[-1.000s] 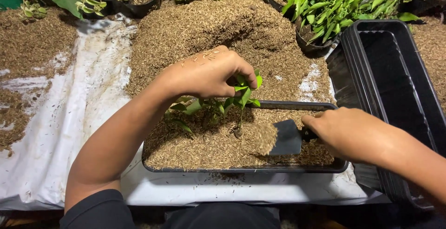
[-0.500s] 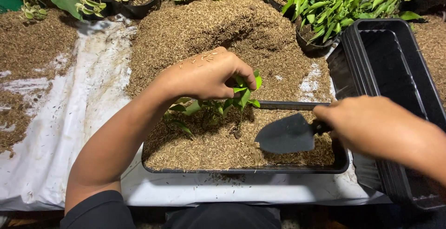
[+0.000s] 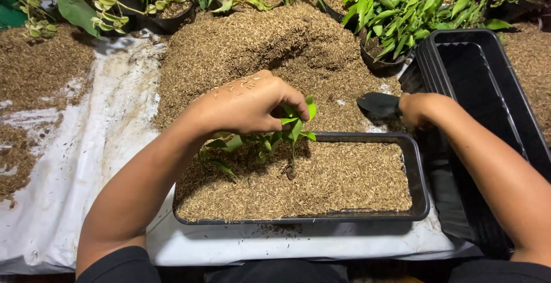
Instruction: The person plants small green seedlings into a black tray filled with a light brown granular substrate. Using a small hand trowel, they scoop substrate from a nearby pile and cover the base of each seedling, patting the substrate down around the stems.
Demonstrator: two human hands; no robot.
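- While our left hand [image 3: 247, 105] hovers over the black rectangular planter [image 3: 422, 191], its grip is pinched together on the leafy top of a small green seedling [image 3: 293, 128], holding it upright in the husk filling.
- Our right hand [image 3: 422, 109] has its grip wrapped tight around the handle of a small dark trowel [image 3: 379, 104], whose blade points left, above the husk just beyond the planter's far rim.
- The planter is nearly full of brown rice husk; a large husk mound [image 3: 270, 42] rises right behind it.
- A stack of empty black planters [image 3: 488, 82] sits to the right, just beside our right forearm.
- A white sheet [image 3: 86, 162] lies under everything, and potted green plants [image 3: 402, 13] line the far edge.
- The seedling's stem base is shadowed by our hand, and the trowel handle is hidden inside our fist.
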